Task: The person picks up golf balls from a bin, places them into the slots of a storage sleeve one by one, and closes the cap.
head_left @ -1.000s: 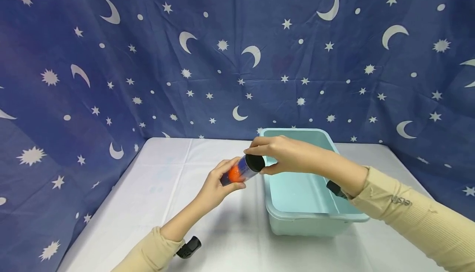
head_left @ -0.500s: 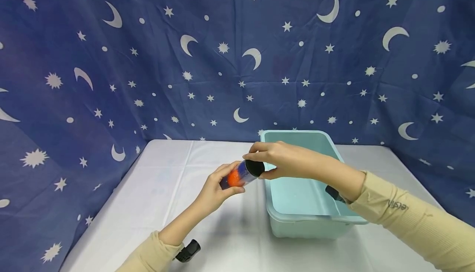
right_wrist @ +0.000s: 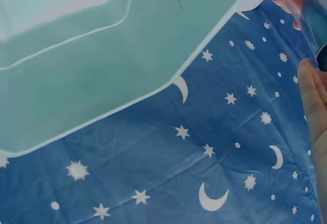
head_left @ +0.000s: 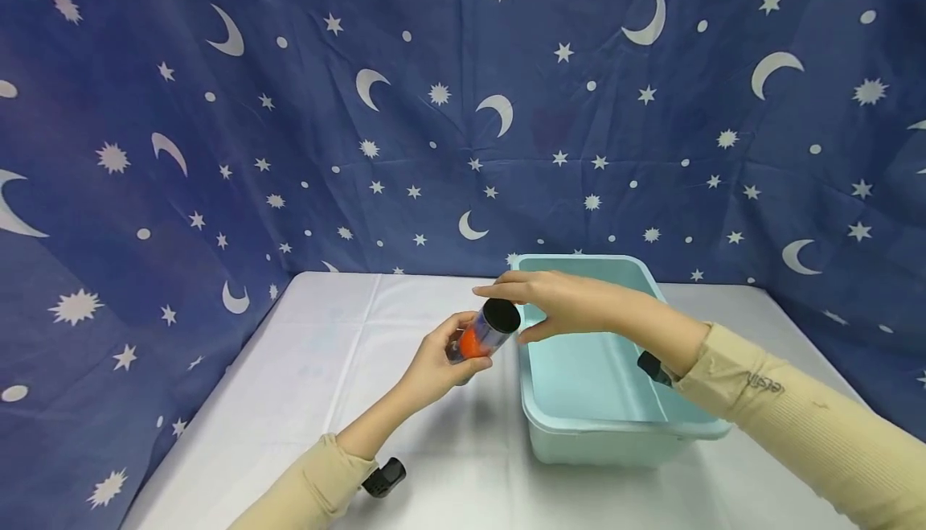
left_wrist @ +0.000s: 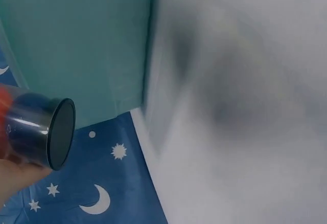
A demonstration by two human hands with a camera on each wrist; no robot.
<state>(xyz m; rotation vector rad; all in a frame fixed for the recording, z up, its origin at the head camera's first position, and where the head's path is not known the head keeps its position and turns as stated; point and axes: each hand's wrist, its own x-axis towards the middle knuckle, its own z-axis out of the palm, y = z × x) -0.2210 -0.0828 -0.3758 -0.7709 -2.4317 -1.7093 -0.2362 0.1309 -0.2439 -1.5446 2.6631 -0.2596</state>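
A clear cylindrical tube point(head_left: 477, 343) with a black cap point(head_left: 501, 315) is held above the table, tilted with its capped end up and to the right. Orange and dark blue contents show through its wall. My left hand point(head_left: 432, 363) grips its lower part, thumb in front and fingers behind. Around the capped end, my right hand point(head_left: 567, 302) has its fingers spread, the fingers over the cap and the thumb apart from it on the right. In the left wrist view the flat cap point(left_wrist: 62, 134) faces right. At the right wrist view's edge, fingertips point(right_wrist: 306, 68) lie close to the cap.
A pale teal plastic bin point(head_left: 579, 421) stands on the white-covered table point(head_left: 347, 401), right of the tube and partly under my right forearm. Dark blue cloth point(head_left: 405, 128) with moons and stars hangs behind and at the sides.
My right thumb and fingers have loosened from the cap, leaving a gap at the thumb. My left hand has shifted slightly right and tipped the tube more upright.
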